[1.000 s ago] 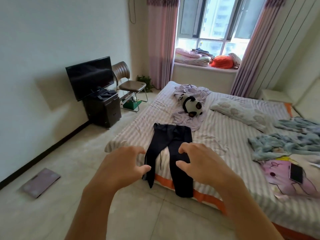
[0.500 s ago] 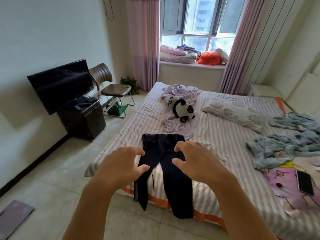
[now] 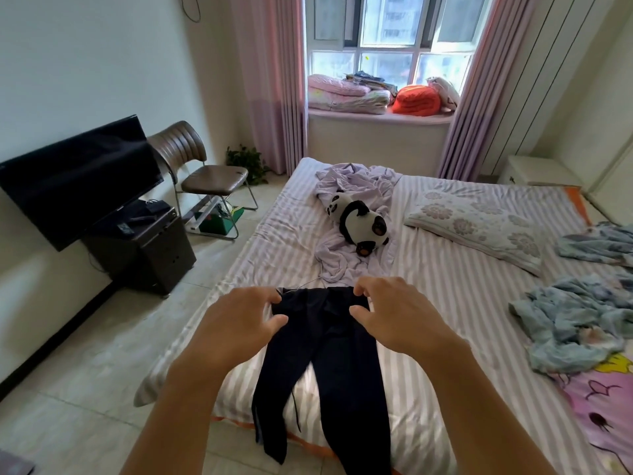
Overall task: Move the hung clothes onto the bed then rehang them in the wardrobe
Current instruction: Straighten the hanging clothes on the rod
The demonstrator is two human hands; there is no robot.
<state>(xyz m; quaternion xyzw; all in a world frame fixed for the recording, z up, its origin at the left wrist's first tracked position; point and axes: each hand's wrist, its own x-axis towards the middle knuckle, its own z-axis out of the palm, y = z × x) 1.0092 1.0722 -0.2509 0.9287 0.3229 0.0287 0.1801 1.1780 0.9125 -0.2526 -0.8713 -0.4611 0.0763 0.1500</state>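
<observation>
A pair of dark navy trousers (image 3: 329, 365) lies flat on the striped bed (image 3: 445, 286), waistband away from me, and its legs hang over the near edge. My left hand (image 3: 236, 323) is at the waistband's left corner and my right hand (image 3: 400, 317) at its right corner. On both hands the fingers are bent and the thumb is held apart, with no cloth pinched between them. A thin wire shows just beyond the waistband. No wardrobe is in view.
Beyond the trousers lie a crumpled lilac garment (image 3: 346, 262) and a panda plush (image 3: 359, 224). A flowered pillow (image 3: 479, 224) and blue clothes (image 3: 575, 323) lie to the right. A TV (image 3: 78, 180), dark cabinet (image 3: 150, 252) and chair (image 3: 205, 176) stand left across the tiled floor.
I have come closer to the bed. Both hands have moved forward from the trouser legs up to the waistband and spread apart to its two corners.
</observation>
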